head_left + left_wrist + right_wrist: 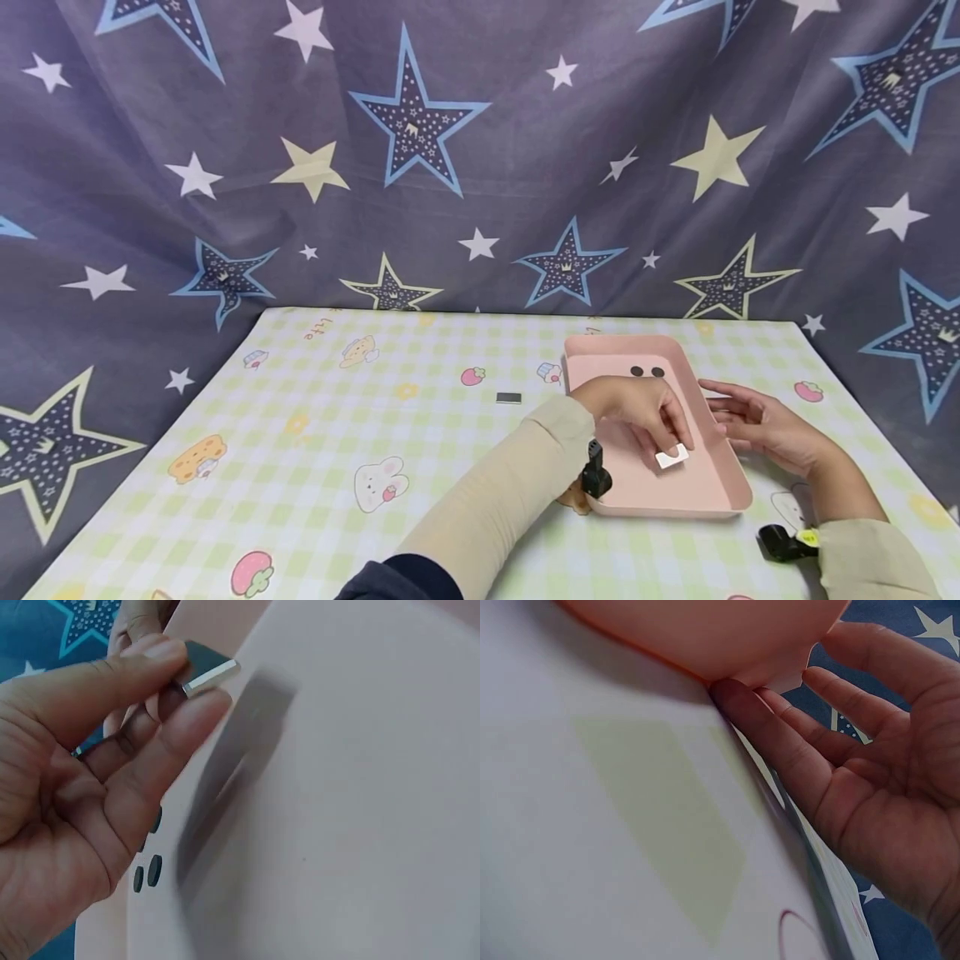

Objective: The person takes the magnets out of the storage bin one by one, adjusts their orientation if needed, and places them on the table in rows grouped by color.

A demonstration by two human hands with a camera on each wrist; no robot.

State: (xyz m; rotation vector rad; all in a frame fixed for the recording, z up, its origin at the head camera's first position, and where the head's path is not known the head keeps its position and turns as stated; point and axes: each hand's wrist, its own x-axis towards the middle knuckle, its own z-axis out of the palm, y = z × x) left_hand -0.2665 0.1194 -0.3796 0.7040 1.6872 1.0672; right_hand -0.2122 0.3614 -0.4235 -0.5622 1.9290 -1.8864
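Observation:
My left hand is over the pink tray, pinching a small flat rectangular piece between thumb and finger. In the left wrist view this piece shows a dark grey face and a pale silvery edge, held above the tray floor. Against the outside of the tray's right wall, my right hand has its fingers extended. The right wrist view has a fingertip touching the tray's lower corner. Small black discs lie at the tray's far end; the left wrist view catches several.
Left of the tray, a similar dark rectangular piece with a pale border lies on the checked tablecloth. Behind the table hangs a dark curtain with stars. Each wrist wears a black camera, such as the left one.

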